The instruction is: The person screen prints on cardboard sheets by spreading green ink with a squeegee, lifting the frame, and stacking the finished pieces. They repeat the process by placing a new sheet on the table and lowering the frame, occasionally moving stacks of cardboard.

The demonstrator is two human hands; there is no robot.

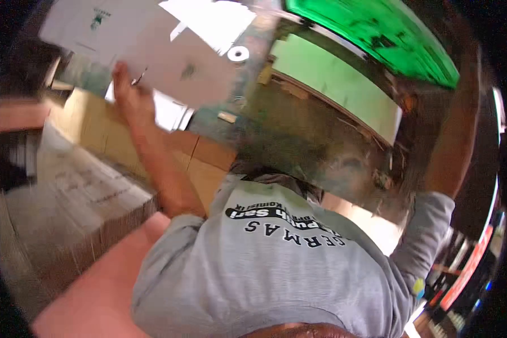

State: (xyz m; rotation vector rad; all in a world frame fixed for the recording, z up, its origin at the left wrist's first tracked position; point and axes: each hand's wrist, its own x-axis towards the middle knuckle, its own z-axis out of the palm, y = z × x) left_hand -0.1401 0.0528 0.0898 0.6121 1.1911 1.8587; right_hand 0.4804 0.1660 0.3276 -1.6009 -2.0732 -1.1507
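Note:
Neither of my own hands shows in the head view. A person in a grey T-shirt (276, 265) with black and white lettering fills the middle, seen from behind and upside down in the picture. One of that person's hands (130, 93) holds a white printed sheet (169, 53) near a stack of white paper. The other forearm (459, 129) reaches along the right side of a worn metal machine panel (315, 135); that hand is hidden.
A green surface (377, 31) and a pale green band (332, 84) run across the machine. Brown cardboard boxes (96, 127) and stacks of printed sheets (79, 191) lie at left. A pinkish surface (96, 281) fills the lower left. Shelves with coloured items (462, 276) are at the right edge.

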